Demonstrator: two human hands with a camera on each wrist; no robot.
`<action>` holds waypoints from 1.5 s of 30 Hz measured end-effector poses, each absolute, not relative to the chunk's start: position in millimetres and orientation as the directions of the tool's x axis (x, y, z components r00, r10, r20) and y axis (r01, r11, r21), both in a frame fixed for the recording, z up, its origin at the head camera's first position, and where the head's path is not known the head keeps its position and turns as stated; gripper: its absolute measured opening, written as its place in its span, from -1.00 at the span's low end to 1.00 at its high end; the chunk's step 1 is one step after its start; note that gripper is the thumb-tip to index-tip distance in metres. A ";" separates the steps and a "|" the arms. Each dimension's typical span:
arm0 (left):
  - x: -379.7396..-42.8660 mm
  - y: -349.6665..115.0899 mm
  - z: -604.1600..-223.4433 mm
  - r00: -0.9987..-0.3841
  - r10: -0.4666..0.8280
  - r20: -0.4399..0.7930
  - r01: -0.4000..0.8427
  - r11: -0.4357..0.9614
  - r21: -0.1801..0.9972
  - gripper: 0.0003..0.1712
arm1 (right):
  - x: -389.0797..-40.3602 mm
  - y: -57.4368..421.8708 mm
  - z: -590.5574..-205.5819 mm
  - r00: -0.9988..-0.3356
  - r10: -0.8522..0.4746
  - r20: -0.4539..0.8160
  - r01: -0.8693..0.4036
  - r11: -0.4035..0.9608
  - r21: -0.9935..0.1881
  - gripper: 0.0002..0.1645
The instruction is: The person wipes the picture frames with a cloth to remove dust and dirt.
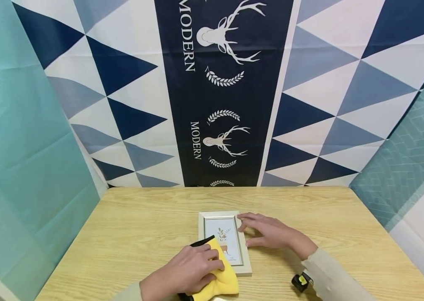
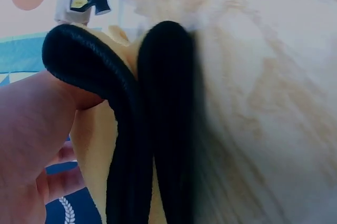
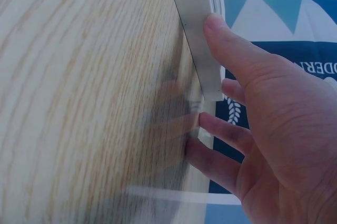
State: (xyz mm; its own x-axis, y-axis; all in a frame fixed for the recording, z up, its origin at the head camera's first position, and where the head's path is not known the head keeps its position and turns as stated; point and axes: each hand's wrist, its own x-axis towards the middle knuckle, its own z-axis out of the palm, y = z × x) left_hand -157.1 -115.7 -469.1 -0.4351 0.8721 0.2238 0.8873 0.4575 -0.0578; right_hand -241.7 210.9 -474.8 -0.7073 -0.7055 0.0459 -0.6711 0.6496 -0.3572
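Observation:
A white picture frame (image 1: 245,261) with a plant-in-pot print lies face up on the wooden table. My left hand (image 1: 187,267) grips a folded yellow cloth (image 1: 228,280) with black edging, which covers the frame's lower left part. In the left wrist view the cloth's black edging (image 2: 171,103) makes two folds beside the left thumb. My right hand (image 1: 268,232) is at the frame's right side, thumb against the outer edge and fingertips near the far right corner. The right wrist view shows that thumb on the frame's side (image 3: 197,29), the lower fingers reaching past its corner, loosely bent.
The light wood table (image 1: 140,225) runs back to a patterned cloth wall (image 1: 223,96) with deer heads and triangles. A teal sheet (image 1: 27,146) hangs at the left. On the right wrist sits a small black camera (image 1: 300,282). Something white (image 1: 219,299) peeks in at the bottom edge.

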 end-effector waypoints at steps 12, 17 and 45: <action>-171.9 -148.1 -446.6 -0.552 0.787 0.276 0.832 0.543 0.114 -0.80 | -245.2 211.0 -476.9 -0.704 -0.708 0.054 -0.678 0.648 -0.347 -0.62; -184.3 -170.1 -441.8 -0.632 0.728 0.267 0.773 0.615 0.153 -0.77 | -245.4 210.6 -477.4 -0.703 -0.710 0.052 -0.679 0.646 -0.349 -0.61; -220.6 -206.5 -476.4 -0.832 0.513 0.212 0.540 0.837 0.094 -0.69 | -242.8 210.7 -476.5 -0.712 -0.701 0.036 -0.666 0.658 -0.351 -0.59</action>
